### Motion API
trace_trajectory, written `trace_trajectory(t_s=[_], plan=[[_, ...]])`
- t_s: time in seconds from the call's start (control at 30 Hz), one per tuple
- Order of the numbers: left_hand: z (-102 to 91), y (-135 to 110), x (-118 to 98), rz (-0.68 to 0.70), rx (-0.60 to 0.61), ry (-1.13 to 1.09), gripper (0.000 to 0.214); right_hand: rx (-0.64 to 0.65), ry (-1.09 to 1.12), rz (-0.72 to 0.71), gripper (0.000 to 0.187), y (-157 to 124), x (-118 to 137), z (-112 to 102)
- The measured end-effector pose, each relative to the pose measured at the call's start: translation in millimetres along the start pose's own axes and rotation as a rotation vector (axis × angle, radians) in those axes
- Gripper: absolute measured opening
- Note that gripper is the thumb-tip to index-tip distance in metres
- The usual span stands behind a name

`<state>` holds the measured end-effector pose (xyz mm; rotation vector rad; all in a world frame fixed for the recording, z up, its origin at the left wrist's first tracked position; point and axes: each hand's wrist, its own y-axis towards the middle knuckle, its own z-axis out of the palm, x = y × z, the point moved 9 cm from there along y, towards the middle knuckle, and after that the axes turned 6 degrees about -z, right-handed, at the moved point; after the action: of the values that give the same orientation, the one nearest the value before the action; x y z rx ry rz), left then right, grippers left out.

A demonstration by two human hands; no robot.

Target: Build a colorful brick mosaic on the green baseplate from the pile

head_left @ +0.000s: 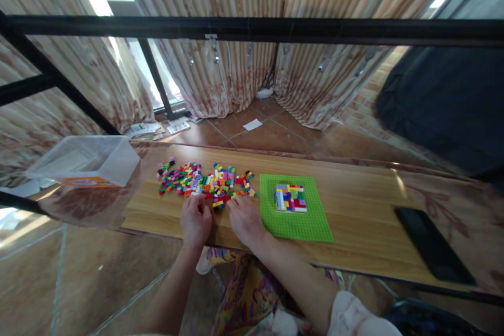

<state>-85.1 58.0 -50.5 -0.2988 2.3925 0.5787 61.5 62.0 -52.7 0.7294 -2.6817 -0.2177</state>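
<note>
A pile of small coloured bricks (205, 181) lies on the wooden table (354, 205). To its right sits a green baseplate (311, 220) with a square patch of mixed-colour bricks (290, 198) pressed onto it. My left hand (196, 219) rests at the near edge of the pile, fingers curled down onto the bricks. My right hand (244, 218) lies beside it, fingertips among the bricks, just left of the baseplate. What either hand pinches is too small to make out.
A clear plastic tub (84, 160) stands at the table's left end. A black phone (433, 244) lies flat at the right. A black metal frame (252, 29) crosses above. Curtains and tiled floor lie behind; a dark bag (444, 100) sits at the far right.
</note>
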Motion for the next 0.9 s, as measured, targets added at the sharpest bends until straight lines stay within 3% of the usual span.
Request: trace_trajectory(t_s=[0.1,0.23,0.37,0.47,0.53,0.7,0.9], plan=[[-0.5,0,0,-0.001,-0.006,0.017,0.018,-0.050,0.081,0.028,0.021,-12,-3,-8],[-1.3,1,-2,0.003,-0.003,0.035,0.018,-0.206,0.426,0.113,0.025,-41,-13,-27],[-1.9,3,-3,0.000,0.001,0.044,0.018,-0.329,0.841,0.287,0.020,-82,-38,-34],[-0.7,4,-1,-0.001,0.009,0.057,0.018,-0.432,1.088,0.473,0.016,-113,-70,-36],[0.4,4,-1,0.004,0.014,0.067,0.019,-0.514,1.123,0.564,0.014,-130,-95,-44],[-0.1,5,-3,0.009,0.009,0.087,0.021,-0.648,1.080,0.700,0.031,-152,-149,-73],[0.6,5,-5,0.011,0.030,0.116,0.022,-0.730,0.952,0.728,0.044,-155,-176,-86]])
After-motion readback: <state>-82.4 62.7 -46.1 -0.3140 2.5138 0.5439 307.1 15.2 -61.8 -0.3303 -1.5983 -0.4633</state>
